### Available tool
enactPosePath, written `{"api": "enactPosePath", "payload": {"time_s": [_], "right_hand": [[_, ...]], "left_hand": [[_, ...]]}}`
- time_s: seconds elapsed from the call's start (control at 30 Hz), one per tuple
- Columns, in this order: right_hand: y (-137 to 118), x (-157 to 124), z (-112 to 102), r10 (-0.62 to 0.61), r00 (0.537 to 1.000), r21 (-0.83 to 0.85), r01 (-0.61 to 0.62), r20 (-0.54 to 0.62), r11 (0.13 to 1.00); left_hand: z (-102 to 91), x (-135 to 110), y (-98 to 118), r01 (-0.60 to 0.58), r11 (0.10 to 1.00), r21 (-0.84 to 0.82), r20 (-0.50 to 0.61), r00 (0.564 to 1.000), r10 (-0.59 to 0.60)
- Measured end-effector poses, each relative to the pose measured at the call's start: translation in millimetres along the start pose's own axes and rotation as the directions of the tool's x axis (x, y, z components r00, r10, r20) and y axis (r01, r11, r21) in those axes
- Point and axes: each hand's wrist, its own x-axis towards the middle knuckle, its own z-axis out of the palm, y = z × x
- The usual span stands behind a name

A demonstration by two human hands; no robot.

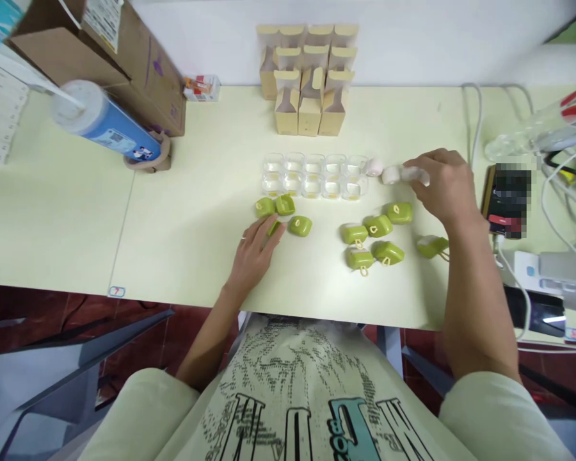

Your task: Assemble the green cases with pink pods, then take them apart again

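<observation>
My left hand lies on the pale table, its fingertips on a small green case among three others. My right hand is curled, pinching a small white earbud-like piece next to two more white pieces. Two rows of clear plastic cases sit just beyond. Several green cases with yellow loops lie below my right hand.
Small tan cartons stand in rows at the table's back. A cardboard box and a blue-and-white tube are at the left. A phone, cables and a clear bottle crowd the right edge.
</observation>
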Motion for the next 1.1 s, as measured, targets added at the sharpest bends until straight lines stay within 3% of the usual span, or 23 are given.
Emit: {"api": "enactPosePath", "payload": {"time_s": [0.13, 0.2, 0.23, 0.33, 0.4, 0.5, 0.67, 0.73, 0.8, 0.83, 0.9, 1.0, 1.03, 1.1], "right_hand": [[6, -6, 3, -0.079, 0.996, 0.091, 0.082, -0.034, 0.992], [-9, -16, -2, -0.047, 0.993, 0.09, 0.057, -0.105, 0.994], [-18, -21, -4, -0.019, 0.99, 0.082, 0.031, -0.141, 0.996], [-48, -41, -10, 0.067, 0.964, 0.084, -0.047, -0.258, 0.995], [-65, -56, -11, 0.089, 0.944, 0.113, -0.055, -0.319, 0.992], [-84, -79, -8, 0.078, 0.917, 0.135, -0.027, -0.391, 0.991], [-111, -109, 3, 0.103, 0.86, 0.153, -0.029, -0.501, 0.988], [-125, -115, 9, 0.102, 0.862, 0.19, -0.007, -0.496, 0.982], [-142, -115, 17, 0.052, 0.893, 0.246, 0.066, -0.447, 0.967], [-150, -114, 22, 0.015, 0.916, 0.281, 0.108, -0.4, 0.954], [-165, -108, 32, -0.064, 0.955, 0.359, 0.171, -0.291, 0.917], [-183, -94, 49, -0.152, 0.959, 0.388, 0.239, -0.24, 0.89], [-188, -89, 55, -0.179, 0.949, 0.361, 0.268, -0.26, 0.893], [-197, -82, 64, -0.231, 0.922, 0.284, 0.322, -0.311, 0.903]], "left_hand": [[1.5, 6, 19, 0.019, 0.998, -0.06, -0.086, 0.996, -0.024], [4.2, 19, 40, -0.1, 0.991, -0.085, -0.097, 0.991, 0.092], [6.6, 29, 52, -0.197, 0.977, -0.086, -0.045, 0.98, 0.194], [16.3, 65, 85, -0.451, 0.891, -0.061, 0.159, 0.876, 0.455], [22.4, 87, 99, -0.475, 0.874, -0.102, 0.306, 0.821, 0.482], [30.0, 105, 105, -0.436, 0.884, -0.17, 0.386, 0.795, 0.467], [42.9, 106, 95, -0.371, 0.924, -0.091, 0.331, 0.864, 0.38], [46.9, 100, 86, -0.268, 0.952, -0.146, 0.274, 0.914, 0.299], [48.8, 91, 76, -0.108, 0.942, -0.318, 0.159, 0.973, 0.165], [48.7, 86, 73, -0.02, 0.896, -0.444, 0.094, 0.993, 0.069], [46.8, 76, 68, 0.118, 0.698, -0.706, 0.043, 0.991, -0.124], [39.9, 65, 70, 0.244, 0.329, -0.912, 0.143, 0.942, -0.303], [36.5, 63, 72, 0.279, 0.241, -0.93, 0.187, 0.92, -0.344], [28.1, 61, 76, 0.333, 0.148, -0.931, 0.251, 0.88, -0.405]]}}
